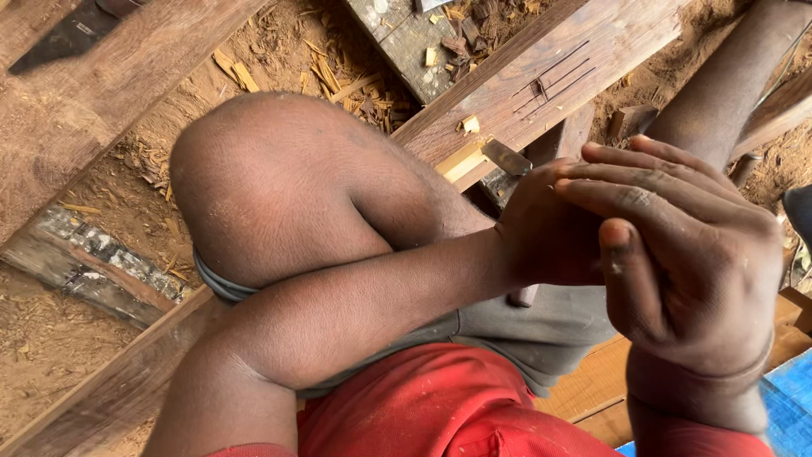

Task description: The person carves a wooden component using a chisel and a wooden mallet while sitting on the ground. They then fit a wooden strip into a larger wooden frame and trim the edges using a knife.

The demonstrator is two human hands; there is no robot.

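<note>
My left hand (541,228) reaches across my raised knee (271,186) and is closed around a chisel, whose flat metal blade (506,156) sticks out above the fingers. The blade tip lies near the edge of a wooden plank (592,42). That plank carries drawn lines and a small dark cut (541,85). My right hand (685,254) lies over the back of the left hand with its fingers straight and together, and its palm is hidden. A brown stub (523,296) shows under the left hand, perhaps the chisel's handle.
Wood chips and shavings (338,80) litter the sandy ground. A dark saw blade (59,38) lies on a plank at the top left. More timbers run across the left side (93,254). A blue surface (791,398) sits at the bottom right.
</note>
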